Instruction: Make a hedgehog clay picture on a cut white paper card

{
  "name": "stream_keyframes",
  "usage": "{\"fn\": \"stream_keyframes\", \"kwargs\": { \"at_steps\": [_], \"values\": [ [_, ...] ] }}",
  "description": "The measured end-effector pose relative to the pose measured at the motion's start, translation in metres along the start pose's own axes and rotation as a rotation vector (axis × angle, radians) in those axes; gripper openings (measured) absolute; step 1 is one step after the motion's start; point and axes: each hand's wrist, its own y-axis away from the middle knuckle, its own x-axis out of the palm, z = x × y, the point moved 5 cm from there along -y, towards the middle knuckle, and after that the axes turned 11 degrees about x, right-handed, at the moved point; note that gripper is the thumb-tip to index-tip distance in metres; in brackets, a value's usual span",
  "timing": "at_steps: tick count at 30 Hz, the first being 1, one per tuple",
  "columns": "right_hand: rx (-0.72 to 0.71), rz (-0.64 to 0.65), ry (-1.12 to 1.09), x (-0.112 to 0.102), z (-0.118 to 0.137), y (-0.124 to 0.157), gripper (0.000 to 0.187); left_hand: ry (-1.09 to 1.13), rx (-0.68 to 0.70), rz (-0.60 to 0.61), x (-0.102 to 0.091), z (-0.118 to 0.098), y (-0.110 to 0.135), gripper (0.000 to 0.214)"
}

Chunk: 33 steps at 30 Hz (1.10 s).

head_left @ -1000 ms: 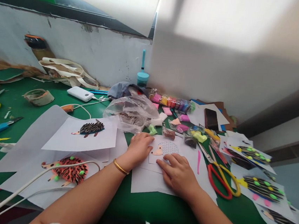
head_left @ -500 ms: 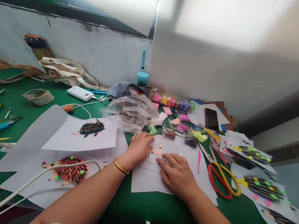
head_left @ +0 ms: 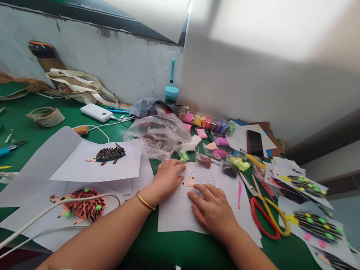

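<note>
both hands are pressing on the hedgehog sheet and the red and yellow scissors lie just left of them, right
Not quite. Both the left hand and the right hand do rest on the hedgehog sheet, but the red and yellow scissors lie to the right of them, beside the right hand, as the head view shows.
</note>
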Motion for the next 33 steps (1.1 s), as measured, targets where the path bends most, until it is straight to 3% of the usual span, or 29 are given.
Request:
{"fn": "stream_keyframes", "kwargs": {
  "at_steps": [3,8,13,17,21,24,33],
  "values": [
    [0.007,-0.005,0.002,-0.001,-0.001,0.000,0.024,-0.003,0.008,-0.007,0.000,0.000,0.000,0.034],
    [-0.014,0.019,0.007,0.002,0.002,-0.002,0.036,-0.004,0.011,-0.009,0.000,0.000,0.000,0.035],
    [-0.004,-0.018,0.002,0.000,0.001,-0.004,0.021,-0.004,0.014,-0.002,0.000,-0.001,0.000,0.034],
    [-0.008,0.000,0.005,0.003,0.000,-0.004,0.031,-0.013,0.001,0.004,0.000,0.000,0.000,0.035],
    [0.011,-0.021,-0.015,0.003,-0.002,-0.004,0.024,-0.013,0.002,0.006,0.001,0.001,0.000,0.035],
    [0.001,-0.011,-0.018,0.004,-0.001,-0.003,0.030,-0.012,0.003,-0.003,0.001,0.001,0.000,0.034],
    [0.084,-0.078,-0.241,-0.004,-0.019,-0.005,0.032,-0.011,0.000,-0.014,0.002,0.001,0.000,0.034]
  ]
}}
